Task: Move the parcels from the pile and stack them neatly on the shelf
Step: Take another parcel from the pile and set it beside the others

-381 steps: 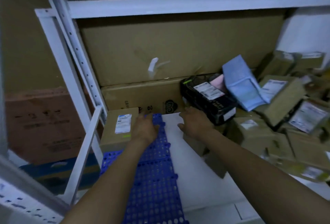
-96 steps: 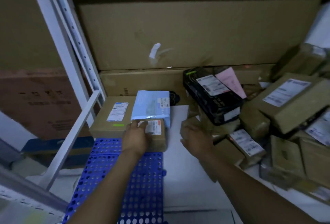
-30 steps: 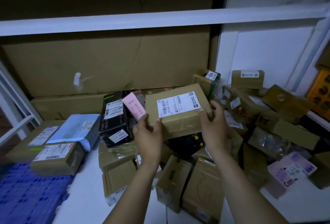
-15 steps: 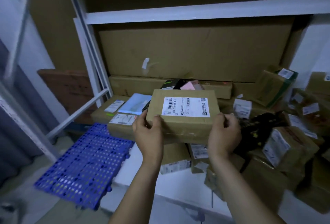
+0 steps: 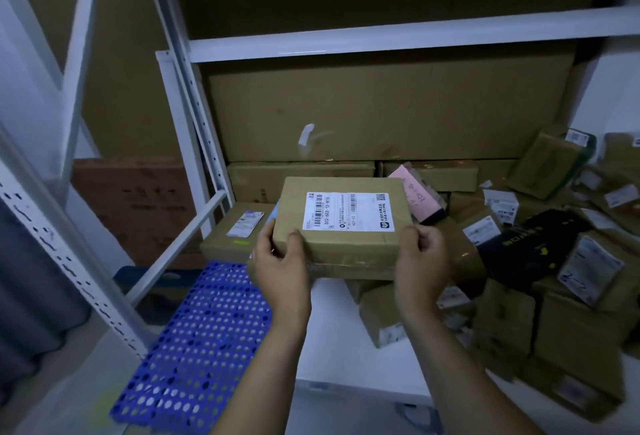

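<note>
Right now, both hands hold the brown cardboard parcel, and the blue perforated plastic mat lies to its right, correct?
Not quite: in the head view the left hand and right hand hold the brown cardboard parcel, but the blue perforated plastic mat lies to its left.

Blue perforated mat (image 5: 194,341) lies at lower left. Reddish-brown carton (image 5: 138,206) stands beyond it. Large flat carton (image 5: 381,105) stands upright at the rear.

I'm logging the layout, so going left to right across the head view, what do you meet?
slotted white upright → blue perforated mat → left hand → held parcel → right hand → black parcel
</note>
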